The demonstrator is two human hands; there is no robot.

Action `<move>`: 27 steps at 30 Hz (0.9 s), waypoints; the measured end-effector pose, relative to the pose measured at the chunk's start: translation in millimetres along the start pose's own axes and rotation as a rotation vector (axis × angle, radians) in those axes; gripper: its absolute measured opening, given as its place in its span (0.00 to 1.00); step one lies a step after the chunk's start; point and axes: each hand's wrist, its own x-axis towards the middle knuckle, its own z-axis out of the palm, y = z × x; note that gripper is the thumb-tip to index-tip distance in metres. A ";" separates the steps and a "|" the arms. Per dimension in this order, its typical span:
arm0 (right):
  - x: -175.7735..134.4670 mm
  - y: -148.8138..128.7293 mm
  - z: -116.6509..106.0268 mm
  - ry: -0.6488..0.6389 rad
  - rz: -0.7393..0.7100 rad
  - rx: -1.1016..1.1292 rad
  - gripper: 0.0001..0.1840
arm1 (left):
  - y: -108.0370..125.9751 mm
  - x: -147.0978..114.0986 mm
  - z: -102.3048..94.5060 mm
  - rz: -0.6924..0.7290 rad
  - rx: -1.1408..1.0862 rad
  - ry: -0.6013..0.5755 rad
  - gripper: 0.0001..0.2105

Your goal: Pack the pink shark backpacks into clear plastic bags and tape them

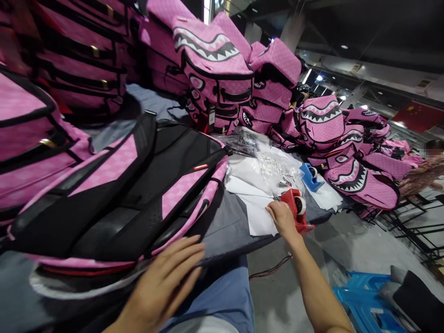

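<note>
A pink and black backpack (138, 185) lies in front of me with its shoulder straps facing up. My left hand (163, 282), slightly blurred, is by its near lower edge, fingers stretched out and holding nothing. Farther right, my right hand (281, 218) is over white paper sheets (258, 215), beside a red tape dispenser (294, 206) with a white roll. The fingers of that hand are curled and pressed together; what they hold, if anything, I cannot make out. Clear plastic bags (274, 166) lie beyond the sheets.
Stacks of pink backpacks with shark mouths (215, 55) line the back of the table. Another pink backpack (31, 143) stands at left. A blue tape dispenser (311, 176) sits behind the red one. Blue plastic stools (364, 296) are on the floor at right; a person (425, 175) is at far right.
</note>
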 end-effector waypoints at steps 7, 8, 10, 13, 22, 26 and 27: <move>-20.7 -78.7 -26.9 -0.453 -0.086 0.654 0.20 | 32.8 33.2 88.3 -0.512 -0.772 -0.421 0.20; -22.9 -77.1 -30.0 -0.446 -0.004 0.771 0.25 | 33.0 29.5 89.9 -0.646 -0.906 -0.428 0.17; -30.6 -70.1 -30.2 -0.440 0.122 0.970 0.38 | 33.5 17.3 86.3 -0.870 -1.100 -0.351 0.18; -48.9 -70.1 -10.6 -0.488 0.176 1.162 0.45 | 39.6 -0.5 76.9 -1.076 -1.242 -0.172 0.22; -56.4 -112.8 27.5 -0.357 0.053 0.764 0.24 | 42.6 -39.3 55.0 -1.184 -1.285 -0.316 0.31; -45.4 -92.2 29.4 -0.710 -0.256 0.470 0.25 | 10.9 -84.4 27.1 -0.905 -0.344 0.167 0.22; -41.8 -88.5 33.4 -0.712 -0.300 0.447 0.25 | 3.9 -92.0 24.4 -0.866 -0.169 0.252 0.20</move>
